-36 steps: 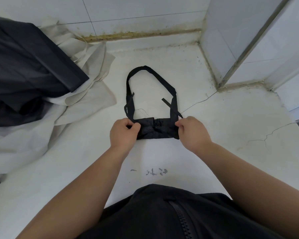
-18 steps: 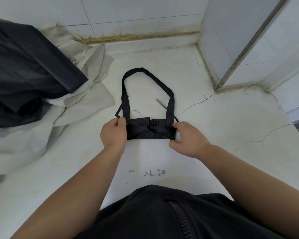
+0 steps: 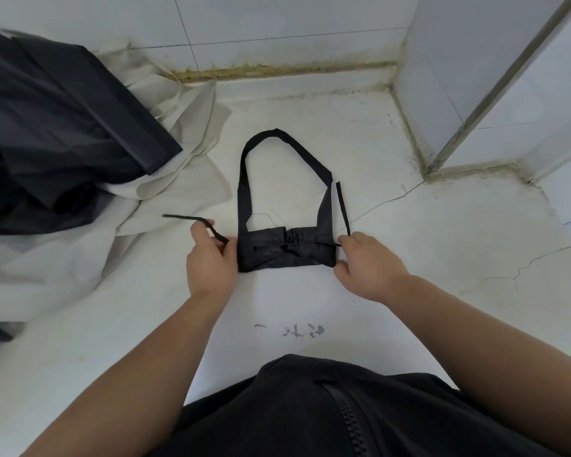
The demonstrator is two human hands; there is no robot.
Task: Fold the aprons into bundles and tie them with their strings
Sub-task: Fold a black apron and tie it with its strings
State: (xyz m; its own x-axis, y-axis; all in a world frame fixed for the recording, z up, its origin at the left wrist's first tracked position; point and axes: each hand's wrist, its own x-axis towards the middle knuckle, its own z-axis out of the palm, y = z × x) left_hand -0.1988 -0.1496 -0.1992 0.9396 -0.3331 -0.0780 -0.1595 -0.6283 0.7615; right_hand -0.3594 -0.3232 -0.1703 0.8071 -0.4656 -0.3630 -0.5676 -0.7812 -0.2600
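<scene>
Folded apron bundle [image 3: 287, 249] sits on the white surface [image 3: 409, 258] between both hands. Left hand [image 3: 211, 262] pinches the left tie string [image 3: 192, 221], right hand [image 3: 366, 265] pinches the right tie string [image 3: 343, 206] (thin stuff). Tug unevenly and I'd guess the folds pop open. No container in view, just a black fabric pile [image 3: 63, 127] at left.

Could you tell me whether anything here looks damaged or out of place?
Yes: the white surface is cracked, with a hairline crack running from beside the folded black apron toward the corner and a branching crack at the right. A loose thread curls off the apron's top edge.
</scene>
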